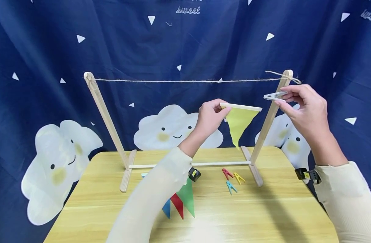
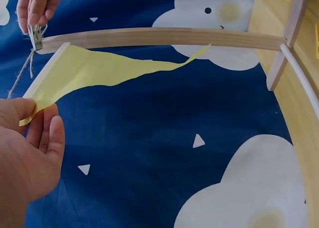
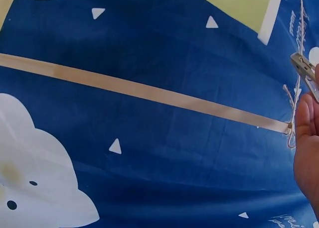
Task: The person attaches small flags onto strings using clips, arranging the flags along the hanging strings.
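My left hand (image 1: 210,115) pinches the left end of the white top edge of a yellow triangular pennant (image 1: 241,122), whose point hangs down. It is held below a string (image 1: 173,81) strung between two wooden posts. To the right, my right hand (image 1: 308,106) grips a pale grey clothespin (image 1: 275,96) between thumb and fingers, its nose turned left toward the pennant. In the left wrist view the pennant (image 2: 94,68) stretches away from the pinching thumb (image 2: 20,111). The clothespin (image 3: 305,68) shows at the right edge of the right wrist view.
The wooden frame has a left post (image 1: 107,118), a right post (image 1: 272,118) and a white bottom rod (image 1: 222,164). Red (image 1: 227,173), yellow (image 1: 239,178) and blue (image 1: 231,187) clothespins lie on the table (image 1: 249,216). Green (image 1: 187,195), red and blue pennants lie partly under my left arm.
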Tool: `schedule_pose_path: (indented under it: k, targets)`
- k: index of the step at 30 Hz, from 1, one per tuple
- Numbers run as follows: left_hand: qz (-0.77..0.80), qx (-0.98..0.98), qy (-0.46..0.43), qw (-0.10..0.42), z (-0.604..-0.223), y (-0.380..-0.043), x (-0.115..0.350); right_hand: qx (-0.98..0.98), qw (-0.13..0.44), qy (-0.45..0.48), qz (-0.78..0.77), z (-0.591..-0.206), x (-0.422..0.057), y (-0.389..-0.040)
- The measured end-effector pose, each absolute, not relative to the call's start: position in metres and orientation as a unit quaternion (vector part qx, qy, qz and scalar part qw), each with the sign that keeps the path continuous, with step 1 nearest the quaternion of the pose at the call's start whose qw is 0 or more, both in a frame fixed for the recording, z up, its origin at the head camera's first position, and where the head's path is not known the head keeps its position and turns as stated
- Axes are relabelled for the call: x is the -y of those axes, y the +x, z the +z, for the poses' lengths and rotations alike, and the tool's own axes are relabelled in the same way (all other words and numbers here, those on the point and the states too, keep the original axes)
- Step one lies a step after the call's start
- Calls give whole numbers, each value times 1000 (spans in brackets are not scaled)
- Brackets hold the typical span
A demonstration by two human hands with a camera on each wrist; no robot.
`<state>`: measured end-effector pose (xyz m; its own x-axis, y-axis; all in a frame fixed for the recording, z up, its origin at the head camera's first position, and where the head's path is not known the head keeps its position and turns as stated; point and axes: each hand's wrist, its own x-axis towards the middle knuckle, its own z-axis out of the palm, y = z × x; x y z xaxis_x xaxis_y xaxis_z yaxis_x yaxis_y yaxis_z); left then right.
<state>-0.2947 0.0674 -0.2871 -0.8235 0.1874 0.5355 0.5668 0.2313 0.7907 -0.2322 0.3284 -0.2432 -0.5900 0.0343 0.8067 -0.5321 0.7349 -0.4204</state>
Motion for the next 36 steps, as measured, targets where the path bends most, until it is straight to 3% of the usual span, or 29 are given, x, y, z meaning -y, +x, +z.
schedule_pose_path:
  k: [15, 36]
  targets:
    - [-587, 765, -217, 149, -274, -300, -87, 825, 424, 125, 352, -223, -330, -238]
    - [-619, 735, -203, 188, -259, -308, -103, 868, 391, 121, 281, -180, -334, -244]
